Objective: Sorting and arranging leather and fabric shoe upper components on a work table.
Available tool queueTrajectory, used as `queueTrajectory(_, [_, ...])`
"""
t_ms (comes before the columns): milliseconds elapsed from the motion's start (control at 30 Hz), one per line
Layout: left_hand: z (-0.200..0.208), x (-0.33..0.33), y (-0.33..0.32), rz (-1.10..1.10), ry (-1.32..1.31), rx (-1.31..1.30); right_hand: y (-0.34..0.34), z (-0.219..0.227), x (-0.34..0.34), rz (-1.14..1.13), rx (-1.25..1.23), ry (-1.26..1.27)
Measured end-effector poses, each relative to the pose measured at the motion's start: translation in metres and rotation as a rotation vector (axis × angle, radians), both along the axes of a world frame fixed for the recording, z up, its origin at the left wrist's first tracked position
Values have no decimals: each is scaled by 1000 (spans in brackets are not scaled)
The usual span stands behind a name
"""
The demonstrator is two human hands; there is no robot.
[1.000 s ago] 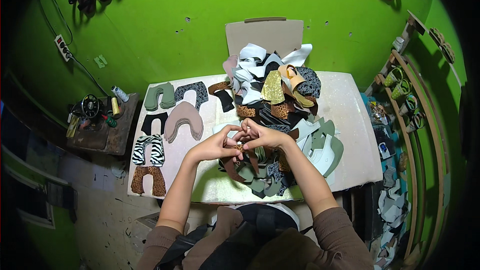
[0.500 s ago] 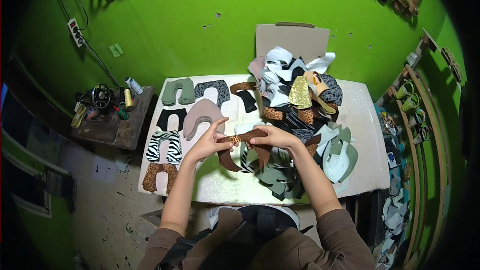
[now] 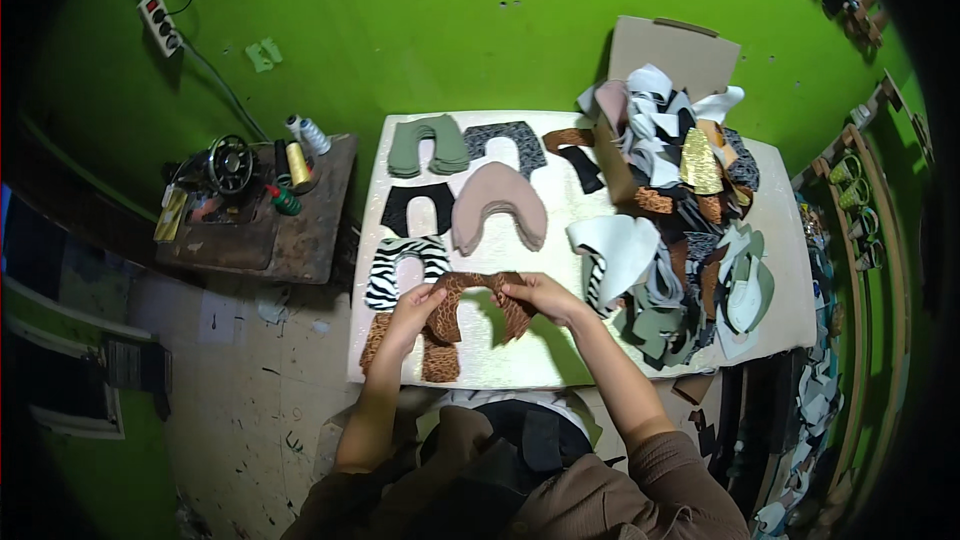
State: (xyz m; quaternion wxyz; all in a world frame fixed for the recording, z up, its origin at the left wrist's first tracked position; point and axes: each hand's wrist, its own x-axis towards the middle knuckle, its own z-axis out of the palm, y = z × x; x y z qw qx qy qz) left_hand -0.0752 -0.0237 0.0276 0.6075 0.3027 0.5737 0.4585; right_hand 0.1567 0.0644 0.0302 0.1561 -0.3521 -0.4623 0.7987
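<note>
A: What is being held, just below the middle of the frame?

B: A bent piece of brown spotted cloth (image 3: 462,288) is held up above the table (image 3: 545,365). Its left side is pinched by the left hand (image 3: 413,312), and its right side by the right hand (image 3: 541,298).

A: So both hands are closed?

B: Yes, the cloth is gripped by both. Its right end is left hanging down.

A: What is seen close by?

B: More spotted pieces (image 3: 441,362) are laid at the table's lower left corner, partly hidden by the left arm. Just above them, black and white striped pieces (image 3: 382,285) are seen.

A: And farther up?

B: A black piece (image 3: 400,210) is set beside a pink pile (image 3: 497,188). Above them, a green pile (image 3: 405,152) is placed next to a dark patterned piece (image 3: 528,147).

A: What is on the right?

B: A big, messy heap of scraps (image 3: 652,155) is spread there, with a cardboard flap (image 3: 660,55) behind it. Far to the left, a sewing machine (image 3: 231,165) is seen by the green wall (image 3: 400,30).
</note>
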Motion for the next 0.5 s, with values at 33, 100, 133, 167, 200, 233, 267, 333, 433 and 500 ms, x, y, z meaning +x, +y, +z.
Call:
queueTrajectory(33, [-9,-12,-11,39,27,-18,-10,-13,-12,-8,-12,-48])
queueTrajectory(100, [-26,-38,-33,39,73,-61,-31,-17,-38,12,-66,-63])
queueTrajectory(133, [-32,-50,-45,8,122,-3,-40,-20,-48,38,-40,-109])
queueTrajectory(167, [-36,-57,-56,37,180,-3,-49,-19,-58,64,-17,-156])
queueTrajectory(200, [-43,-67,-68,40,171,-13,-58,-22,-68,57,-9,-165])
queueTrajectory(233, [-50,-77,-78,43,162,-24,-64,-30,-75,107,21,-229])
queueTrajectory(267, [-51,-80,-86,89,197,-30,-70,-33,-81,112,77,-235])
queueTrajectory(333, [-59,-88,-95,92,342,-17,-80,-42,-92,115,124,-247])
queueTrajectory(433, [-75,-96,-108,138,538,32,-90,-55,-102,18,182,-335])
queueTrajectory(500, [-70,-93,-104,94,733,38,-91,-56,-103,-69,311,-448])
